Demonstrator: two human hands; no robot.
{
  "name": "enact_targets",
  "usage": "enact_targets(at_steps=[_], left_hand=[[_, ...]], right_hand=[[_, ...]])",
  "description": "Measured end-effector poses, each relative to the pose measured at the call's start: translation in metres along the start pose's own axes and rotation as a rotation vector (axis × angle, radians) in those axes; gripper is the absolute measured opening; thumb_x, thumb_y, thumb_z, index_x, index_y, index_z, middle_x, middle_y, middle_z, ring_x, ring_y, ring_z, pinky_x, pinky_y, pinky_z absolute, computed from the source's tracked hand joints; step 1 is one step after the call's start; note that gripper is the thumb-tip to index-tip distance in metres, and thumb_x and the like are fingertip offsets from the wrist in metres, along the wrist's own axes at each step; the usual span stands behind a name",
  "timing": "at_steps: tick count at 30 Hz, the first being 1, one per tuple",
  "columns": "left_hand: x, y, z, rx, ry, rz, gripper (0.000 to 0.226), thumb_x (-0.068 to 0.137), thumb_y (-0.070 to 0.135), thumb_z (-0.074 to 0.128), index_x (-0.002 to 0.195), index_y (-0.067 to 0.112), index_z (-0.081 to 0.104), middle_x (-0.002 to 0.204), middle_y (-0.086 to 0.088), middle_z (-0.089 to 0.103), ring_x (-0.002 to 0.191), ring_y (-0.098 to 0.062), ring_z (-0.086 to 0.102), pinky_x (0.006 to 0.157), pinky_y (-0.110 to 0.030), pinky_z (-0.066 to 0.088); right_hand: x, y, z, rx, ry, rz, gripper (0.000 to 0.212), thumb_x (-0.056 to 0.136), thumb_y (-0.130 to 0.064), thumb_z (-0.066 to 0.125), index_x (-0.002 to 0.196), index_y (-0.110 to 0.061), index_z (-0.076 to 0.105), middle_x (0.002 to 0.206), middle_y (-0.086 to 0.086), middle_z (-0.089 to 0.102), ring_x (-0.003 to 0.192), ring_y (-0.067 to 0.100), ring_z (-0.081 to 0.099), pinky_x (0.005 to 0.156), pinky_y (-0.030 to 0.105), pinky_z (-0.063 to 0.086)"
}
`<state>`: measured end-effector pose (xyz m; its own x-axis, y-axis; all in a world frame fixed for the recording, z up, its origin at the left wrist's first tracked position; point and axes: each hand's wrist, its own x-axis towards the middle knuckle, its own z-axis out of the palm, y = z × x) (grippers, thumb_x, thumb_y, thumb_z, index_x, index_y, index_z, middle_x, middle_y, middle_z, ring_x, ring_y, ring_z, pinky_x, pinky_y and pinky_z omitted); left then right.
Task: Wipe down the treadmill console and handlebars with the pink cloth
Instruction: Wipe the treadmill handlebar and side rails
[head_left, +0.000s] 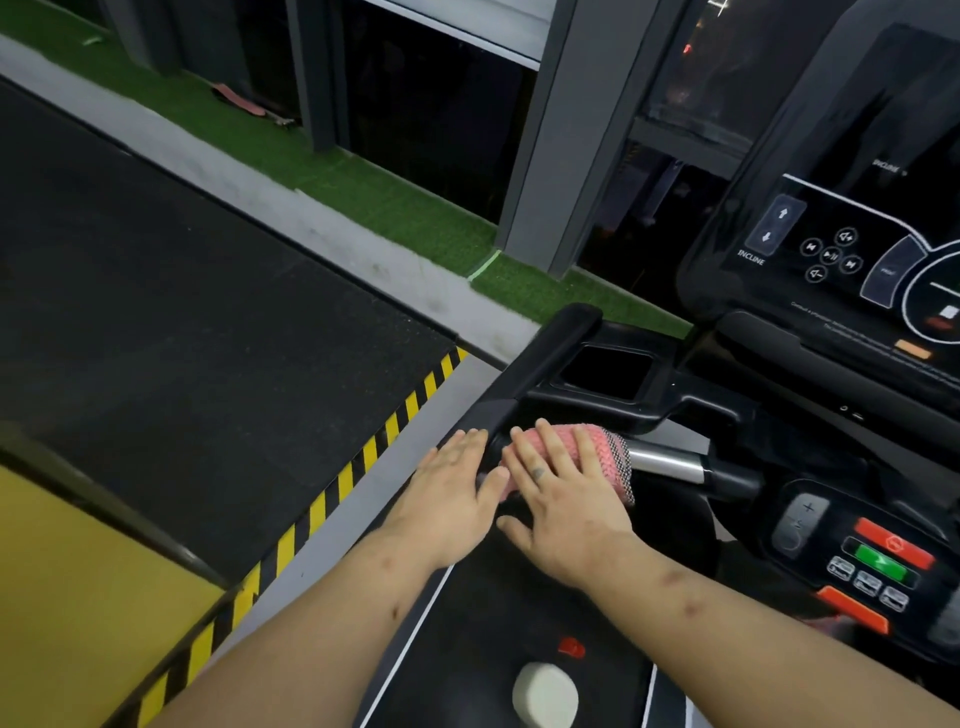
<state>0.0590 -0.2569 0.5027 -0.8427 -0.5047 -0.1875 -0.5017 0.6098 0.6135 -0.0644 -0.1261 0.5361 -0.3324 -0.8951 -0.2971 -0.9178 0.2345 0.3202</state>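
Observation:
The pink cloth is wrapped over the treadmill's left handlebar, where the black grip meets the silver sensor bar. My right hand lies flat on top of the cloth with its fingers straight, pressing it onto the bar. My left hand rests with straight fingers on the black handlebar just left of the cloth, thumb touching the cloth's edge. The console screen with its incline and media buttons stands at the upper right.
A lower control panel with red and green buttons sits at the right. The treadmill belt lies below my arms, a pale shoe tip on it. A yellow-black striped floor edge and dark mat are at the left.

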Motion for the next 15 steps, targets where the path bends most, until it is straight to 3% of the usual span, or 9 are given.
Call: enact_targets(at_steps=[9, 15], left_hand=[[-0.001, 0.000, -0.001, -0.021, -0.009, 0.004, 0.065, 0.109, 0.053, 0.026, 0.165, 0.023, 0.013, 0.173, 0.004, 0.014, 0.158, -0.008, 0.004, 0.129, -0.038, 0.010], [-0.003, 0.004, -0.003, -0.024, 0.011, -0.001, 0.064, 0.109, 0.051, 0.027, 0.165, 0.024, 0.015, 0.172, 0.006, 0.015, 0.158, -0.007, 0.005, 0.129, -0.034, 0.009]], right_hand=[[-0.004, 0.007, -0.005, 0.002, -0.019, 0.010, 0.076, 0.102, -0.068, 0.010, 0.154, -0.023, -0.023, 0.169, 0.001, -0.024, 0.154, 0.028, -0.028, 0.123, 0.058, -0.017], [-0.048, 0.039, -0.006, 0.109, 0.055, 0.162, 0.077, 0.100, -0.069, 0.013, 0.157, -0.027, -0.018, 0.169, -0.002, -0.021, 0.157, 0.027, -0.022, 0.124, 0.062, -0.009]])
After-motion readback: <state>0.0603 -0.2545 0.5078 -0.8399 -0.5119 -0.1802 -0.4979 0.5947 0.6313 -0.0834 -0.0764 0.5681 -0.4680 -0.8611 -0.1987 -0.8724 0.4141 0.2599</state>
